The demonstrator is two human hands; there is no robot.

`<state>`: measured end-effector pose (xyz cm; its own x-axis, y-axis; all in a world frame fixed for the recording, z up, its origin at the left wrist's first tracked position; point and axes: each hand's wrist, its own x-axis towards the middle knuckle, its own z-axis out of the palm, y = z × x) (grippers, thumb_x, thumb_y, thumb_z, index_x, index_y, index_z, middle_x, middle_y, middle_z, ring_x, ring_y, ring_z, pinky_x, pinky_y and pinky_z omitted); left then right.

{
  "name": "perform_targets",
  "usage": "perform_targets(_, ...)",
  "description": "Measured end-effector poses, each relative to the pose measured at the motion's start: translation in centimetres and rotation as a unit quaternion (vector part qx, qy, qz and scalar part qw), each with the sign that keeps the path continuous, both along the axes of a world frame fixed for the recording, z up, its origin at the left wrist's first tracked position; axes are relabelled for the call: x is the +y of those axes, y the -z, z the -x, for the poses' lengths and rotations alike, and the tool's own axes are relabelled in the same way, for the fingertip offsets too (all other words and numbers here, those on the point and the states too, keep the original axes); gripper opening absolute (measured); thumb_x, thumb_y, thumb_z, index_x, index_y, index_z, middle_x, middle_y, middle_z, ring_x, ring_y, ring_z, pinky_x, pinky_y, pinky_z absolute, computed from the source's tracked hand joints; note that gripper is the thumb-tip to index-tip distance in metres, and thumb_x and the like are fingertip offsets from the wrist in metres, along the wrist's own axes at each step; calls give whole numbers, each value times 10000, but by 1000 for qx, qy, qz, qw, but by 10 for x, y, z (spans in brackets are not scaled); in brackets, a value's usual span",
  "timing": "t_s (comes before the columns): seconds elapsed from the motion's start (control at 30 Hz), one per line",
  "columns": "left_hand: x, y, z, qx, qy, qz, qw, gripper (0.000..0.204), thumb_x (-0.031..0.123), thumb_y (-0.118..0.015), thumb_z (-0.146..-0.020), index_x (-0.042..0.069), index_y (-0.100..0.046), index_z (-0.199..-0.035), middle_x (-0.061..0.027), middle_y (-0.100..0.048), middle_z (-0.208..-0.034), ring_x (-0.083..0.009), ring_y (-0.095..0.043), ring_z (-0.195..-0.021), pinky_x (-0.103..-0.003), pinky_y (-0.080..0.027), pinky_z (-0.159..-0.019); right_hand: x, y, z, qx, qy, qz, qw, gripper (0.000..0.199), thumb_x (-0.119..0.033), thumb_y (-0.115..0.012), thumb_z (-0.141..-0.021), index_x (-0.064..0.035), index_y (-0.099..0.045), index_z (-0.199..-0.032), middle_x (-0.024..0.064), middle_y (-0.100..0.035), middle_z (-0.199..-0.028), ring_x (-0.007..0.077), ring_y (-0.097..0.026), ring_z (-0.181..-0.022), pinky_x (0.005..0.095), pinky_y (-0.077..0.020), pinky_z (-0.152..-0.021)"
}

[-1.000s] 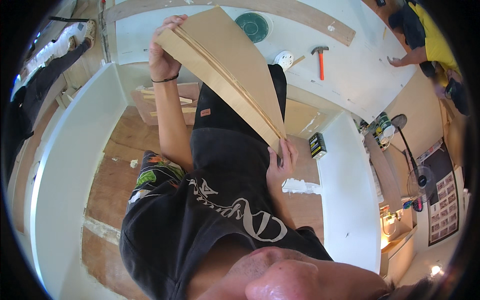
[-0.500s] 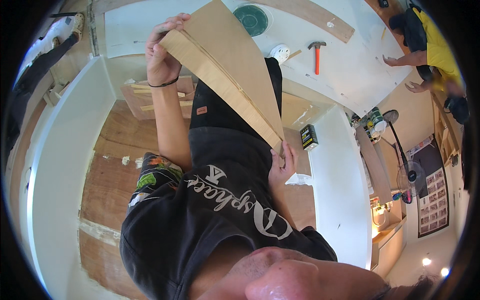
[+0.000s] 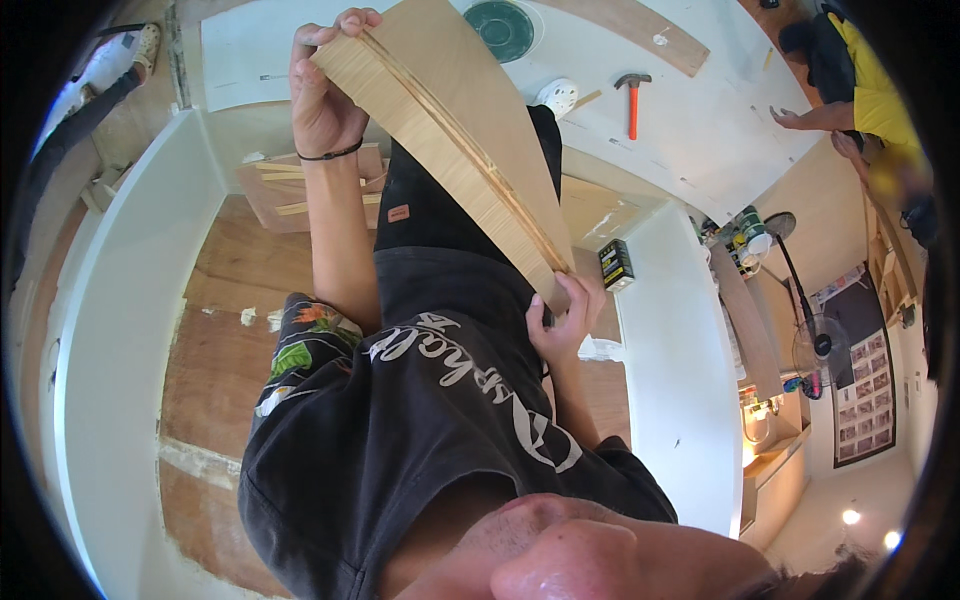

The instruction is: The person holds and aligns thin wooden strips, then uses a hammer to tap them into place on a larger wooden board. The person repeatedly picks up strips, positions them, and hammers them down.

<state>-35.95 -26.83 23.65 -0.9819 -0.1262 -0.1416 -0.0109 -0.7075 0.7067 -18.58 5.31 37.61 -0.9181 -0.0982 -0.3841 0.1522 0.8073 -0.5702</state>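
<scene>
I hold a long plywood piece [image 3: 470,110] slantwise in front of my black trousers. Its broad tan face meets a paler narrow face [image 3: 410,140], and a rough seam or groove runs along where they join. My left hand [image 3: 328,95], a dark band on its wrist, grips the upper left end with the fingers curled over the edge. At the lower right end my right hand [image 3: 568,312] is closed on the corner between thumb and fingers. What fastens the two faces together cannot be made out.
A claw hammer [image 3: 633,105] with an orange handle lies on a white sheet [image 3: 690,150] ahead, near a green round lid [image 3: 500,32]. White panels [image 3: 130,300] flank me. A small box [image 3: 616,264] sits at right. A person in yellow [image 3: 880,100] is far right, near a fan [image 3: 822,345].
The plywood piece has turned slightly in my hands, showing more of its seam and pale narrow face. Both hands keep their hold. The person in yellow has moved one hand.
</scene>
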Motion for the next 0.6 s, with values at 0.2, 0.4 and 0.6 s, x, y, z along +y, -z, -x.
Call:
perform_targets(0.2,0,8,-4,50,-23,-35,998,344,355,-635,-964,77,-605,-1164,-124,-596,-1200,-290,-474,-1213,-451,-377,-1064,-22,-4,39,-128,-48,32,990,620,-136,-748,-696,-25,-541,-1270,150,-630,-1016,326,-613,-912,437,-493,-873)
perform_targets(0.4,11,13,0,40,-8,7,999,339,314,-631,-973,34,-598,-1162,-157,-606,-1185,-252,-520,-1164,-396,-432,-1010,-88,16,89,-172,23,197,965,527,-102,-741,-823,22,-476,-1262,200,-641,-1053,270,-665,-928,371,-524,-863)
perform_targets(0.6,26,3,-1,-46,-97,56,993,469,426,-607,-977,-2,-583,-1166,-152,-617,-1164,-225,-574,-1078,-375,-431,-1008,-107,33,132,-129,134,366,912,435,-127,-700,-889,49,-496,-1231,210,-657,-1101,258,-675,-1008,335,-505,-901)
